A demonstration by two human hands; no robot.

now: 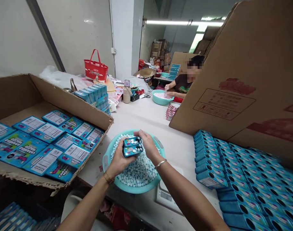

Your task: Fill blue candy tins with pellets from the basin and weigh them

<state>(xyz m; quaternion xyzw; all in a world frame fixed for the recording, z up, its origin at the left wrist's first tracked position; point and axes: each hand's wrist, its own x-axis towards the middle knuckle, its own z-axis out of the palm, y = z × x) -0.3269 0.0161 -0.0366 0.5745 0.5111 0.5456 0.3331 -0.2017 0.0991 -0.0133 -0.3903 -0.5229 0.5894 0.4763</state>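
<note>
My left hand (119,160) is wrapped round two small blue candy boxes (133,150), held side by side. White candies show at the openings on their upper faces. At the far right end of the boxes is my right hand (147,145), its fingers stretched out along that end; whether it presses on them I cannot tell. Directly below both hands stands a turquoise basin (136,190), with a heap of pale blue and white candies (139,171) inside.
An open carton (71,102) of blue candy boxes stands left. Rows of blue boxes (235,179) with dark round openings fill the right, before a big cardboard sheet (233,64). A white scale (164,196) is beside the basin. Across the table, a co-worker (182,84) handles another basin (160,100).
</note>
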